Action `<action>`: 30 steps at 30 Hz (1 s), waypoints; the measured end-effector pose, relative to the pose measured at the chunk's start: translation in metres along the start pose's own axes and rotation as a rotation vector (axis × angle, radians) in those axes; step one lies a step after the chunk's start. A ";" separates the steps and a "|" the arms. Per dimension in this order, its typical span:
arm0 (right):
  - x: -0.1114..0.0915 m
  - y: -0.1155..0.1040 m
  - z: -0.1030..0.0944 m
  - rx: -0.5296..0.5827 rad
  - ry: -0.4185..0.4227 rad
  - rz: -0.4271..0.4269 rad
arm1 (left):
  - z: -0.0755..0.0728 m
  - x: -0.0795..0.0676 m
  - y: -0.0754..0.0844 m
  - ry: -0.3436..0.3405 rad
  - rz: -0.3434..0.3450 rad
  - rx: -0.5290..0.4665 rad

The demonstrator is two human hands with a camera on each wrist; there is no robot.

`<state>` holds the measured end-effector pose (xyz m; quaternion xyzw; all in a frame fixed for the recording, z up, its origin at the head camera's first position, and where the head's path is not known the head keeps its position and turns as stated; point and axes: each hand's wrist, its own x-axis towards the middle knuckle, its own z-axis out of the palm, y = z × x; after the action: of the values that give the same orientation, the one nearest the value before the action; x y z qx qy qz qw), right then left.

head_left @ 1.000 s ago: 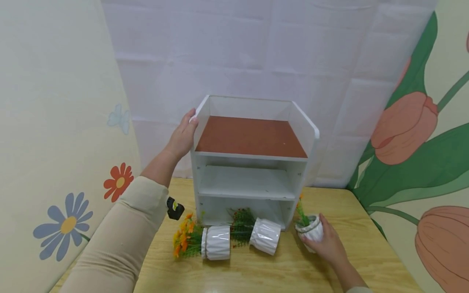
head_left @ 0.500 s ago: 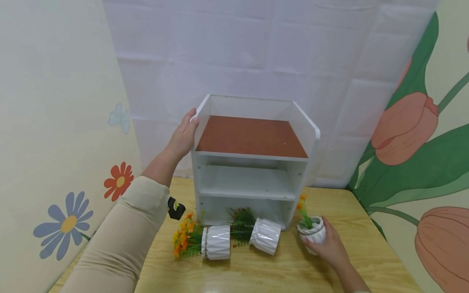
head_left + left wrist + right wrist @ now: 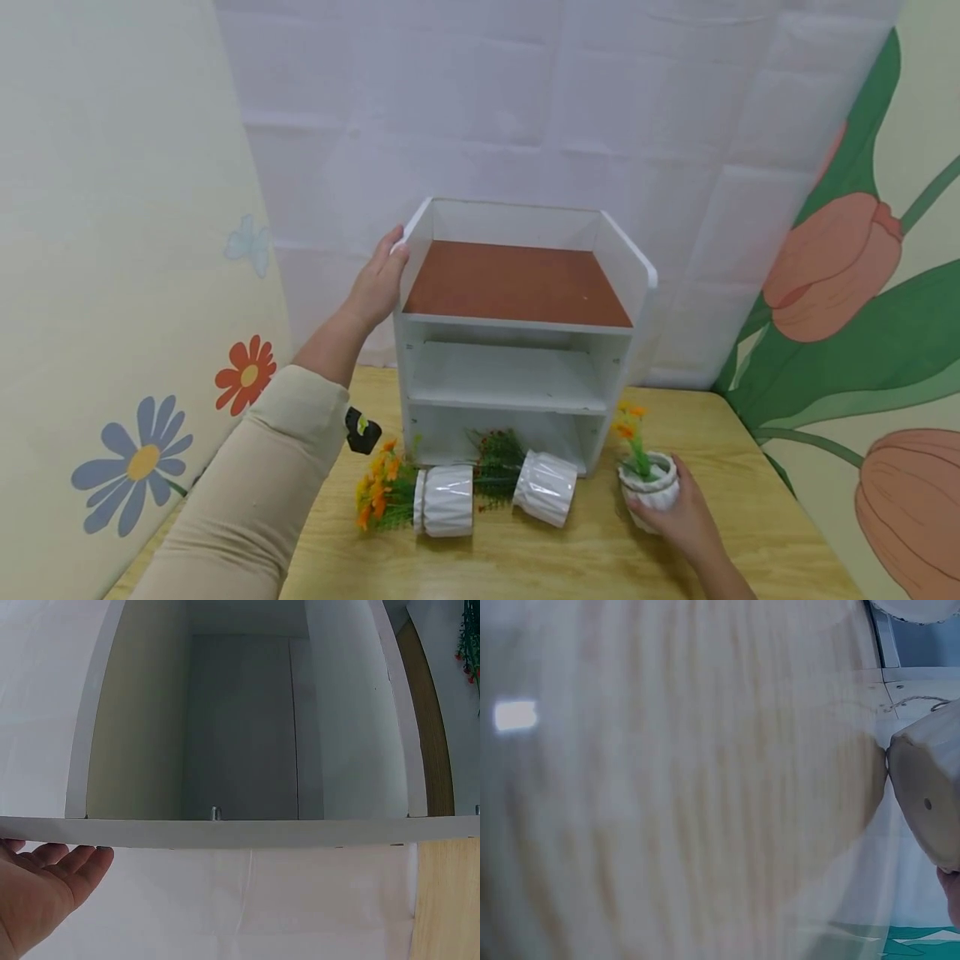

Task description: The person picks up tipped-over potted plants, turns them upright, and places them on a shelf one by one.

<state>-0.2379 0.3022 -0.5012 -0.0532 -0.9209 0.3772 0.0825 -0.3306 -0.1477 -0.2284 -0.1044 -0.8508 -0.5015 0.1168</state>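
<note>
My left hand (image 3: 378, 279) rests against the outer left side of a small white shelf unit (image 3: 517, 327). In the left wrist view its fingertips lie along the edge of the side panel (image 3: 255, 832). My right hand (image 3: 686, 518) grips a white ribbed flowerpot (image 3: 654, 500) with orange flowers (image 3: 628, 421), right of the unit. The pot leans, its mouth facing up and toward the unit. The right wrist view shows the pot's underside (image 3: 922, 795) with a small hole, low over the table.
Two more white pots lie on their sides before the unit: a left pot (image 3: 446, 502) with yellow-orange flowers and a right pot (image 3: 546, 490) with red-dotted greenery. A black object (image 3: 362, 431) stands behind the left flowers. A wooden table (image 3: 517, 567) lies underneath, between painted walls.
The right hand has moved slightly right and tilted its flowerpot more upright, bringing the orange flowers into view. The left hand and the other pots have stayed in place.
</note>
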 end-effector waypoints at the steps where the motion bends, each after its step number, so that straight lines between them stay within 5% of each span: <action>1: 0.000 0.001 0.001 0.014 0.004 -0.001 | 0.000 0.000 0.000 0.000 -0.001 0.001; 30: -0.006 0.012 0.002 0.177 -0.047 0.076 | -0.005 -0.002 0.000 0.006 -0.005 0.006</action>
<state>-0.2320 0.3083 -0.5117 -0.0715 -0.8829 0.4613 0.0508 -0.3281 -0.1522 -0.2264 -0.1002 -0.8523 -0.4996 0.1182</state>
